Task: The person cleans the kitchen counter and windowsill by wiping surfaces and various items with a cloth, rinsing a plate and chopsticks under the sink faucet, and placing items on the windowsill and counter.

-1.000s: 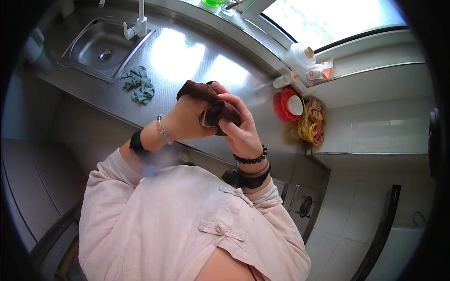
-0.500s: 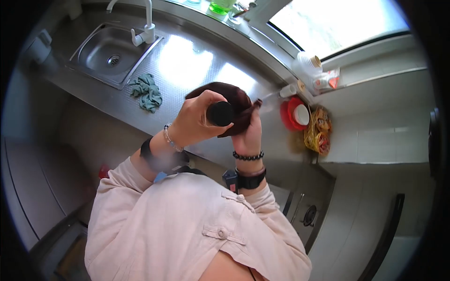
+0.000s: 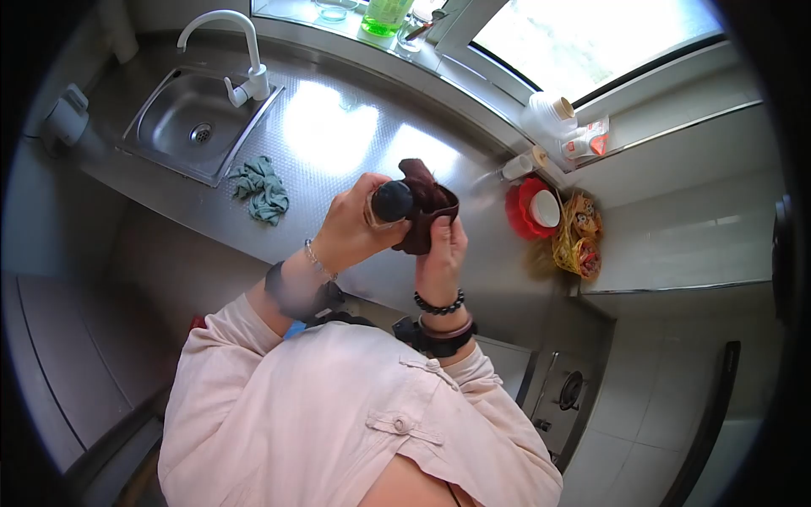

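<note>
In the head view, my left hand (image 3: 348, 221) is closed around a bottle seen from above, its round black cap (image 3: 392, 201) pointing up at me. A dark brown cloth (image 3: 425, 203) is bunched right beside the bottle. My right hand (image 3: 441, 249) grips this cloth from below, thumb on top. Part of the cloth lies behind the bottle and the left fingers, and the bottle's lower body is hidden. Both hands are above the steel counter (image 3: 338, 160).
Left of my hands, a crumpled green cloth (image 3: 260, 190) lies by the steel sink (image 3: 173, 118) with its white faucet (image 3: 253, 76). To the right stand a red dish (image 3: 517, 211), a white bowl (image 3: 545, 209) and a yellow basket (image 3: 564, 253). A green bottle (image 3: 384, 17) is on the windowsill.
The brown cloth was spread wide behind my left hand and is now bunched smaller, next to the bottle. My right hand has come slightly down and closer in. The left hand keeps the bottle.
</note>
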Demonstrator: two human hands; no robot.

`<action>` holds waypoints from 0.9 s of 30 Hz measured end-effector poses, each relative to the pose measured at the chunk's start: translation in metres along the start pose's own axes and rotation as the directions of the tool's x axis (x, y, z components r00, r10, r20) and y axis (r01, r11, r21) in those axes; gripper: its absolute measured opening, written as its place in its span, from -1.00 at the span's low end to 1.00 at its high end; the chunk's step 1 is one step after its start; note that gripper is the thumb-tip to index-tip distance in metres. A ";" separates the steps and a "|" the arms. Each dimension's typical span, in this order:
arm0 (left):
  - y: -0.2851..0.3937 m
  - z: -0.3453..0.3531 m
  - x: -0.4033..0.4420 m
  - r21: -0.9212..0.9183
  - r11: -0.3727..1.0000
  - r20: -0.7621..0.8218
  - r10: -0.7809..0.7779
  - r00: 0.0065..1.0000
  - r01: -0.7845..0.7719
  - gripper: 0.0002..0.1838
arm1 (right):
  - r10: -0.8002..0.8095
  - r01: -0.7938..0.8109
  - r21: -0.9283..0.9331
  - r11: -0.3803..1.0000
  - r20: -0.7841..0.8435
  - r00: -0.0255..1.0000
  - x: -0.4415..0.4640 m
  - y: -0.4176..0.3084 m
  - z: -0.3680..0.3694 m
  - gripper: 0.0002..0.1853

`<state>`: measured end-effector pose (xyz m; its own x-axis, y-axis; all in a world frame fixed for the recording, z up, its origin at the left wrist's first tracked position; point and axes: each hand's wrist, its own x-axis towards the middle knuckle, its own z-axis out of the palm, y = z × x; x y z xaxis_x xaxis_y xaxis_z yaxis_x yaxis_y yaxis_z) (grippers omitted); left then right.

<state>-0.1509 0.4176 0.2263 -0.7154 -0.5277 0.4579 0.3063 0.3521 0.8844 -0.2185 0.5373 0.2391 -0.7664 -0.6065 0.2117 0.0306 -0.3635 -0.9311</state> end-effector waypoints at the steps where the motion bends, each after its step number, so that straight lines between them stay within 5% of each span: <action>1: 0.000 -0.001 0.001 0.000 1.000 0.006 -0.007 1.000 0.007 -0.49 | 0.016 -0.019 0.053 0.998 0.048 0.999 0.001 -0.005 -0.003 -0.58; 4: 0.002 0.001 0.006 0.136 0.986 0.027 0.091 0.996 -0.093 -0.50 | 0.072 -0.111 0.184 0.977 0.209 0.975 0.003 -0.003 -0.014 -0.48; 7: 0.005 0.003 0.005 0.227 0.959 0.030 0.168 0.985 -0.170 -0.50 | 0.054 -0.066 0.074 0.995 0.157 0.986 0.003 -0.004 0.003 -0.40; 11: 0.000 0.001 0.001 0.315 0.923 0.049 0.217 0.975 -0.221 -0.53 | 0.281 -0.349 0.241 0.905 0.276 0.919 0.006 -0.016 0.000 -0.41; 15: -0.001 -0.002 -0.006 0.327 0.919 0.115 0.192 0.975 -0.220 -0.58 | 0.372 -0.483 0.205 0.851 0.415 0.830 0.013 -0.017 -0.014 -0.53; 20: 0.004 -0.003 -0.013 0.216 0.953 0.065 0.203 0.977 -0.212 -0.57 | 0.190 -0.213 0.057 0.975 0.272 0.943 0.012 -0.017 -0.002 -0.72; 23: 0.006 0.002 -0.018 0.163 0.963 0.011 0.216 0.976 -0.214 -0.54 | 0.313 -0.335 0.088 0.938 0.198 0.929 0.014 -0.018 -0.001 -0.72; 25: 0.010 0.005 -0.017 0.122 0.963 -0.027 0.247 0.969 -0.242 -0.52 | 0.309 -0.338 0.182 0.923 0.170 0.936 0.017 0.006 -0.015 -0.64; 27: 0.013 0.008 -0.014 0.035 0.965 -0.059 0.262 0.963 -0.260 -0.51 | 0.372 -0.335 0.492 0.803 0.026 0.928 0.017 0.013 -0.017 -0.53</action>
<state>-0.1418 0.4353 0.2312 -0.5717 -0.4620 0.6780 0.4599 0.5039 0.7312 -0.2422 0.5342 0.2253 -0.6834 -0.7161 -0.1420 0.5973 -0.4366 -0.6728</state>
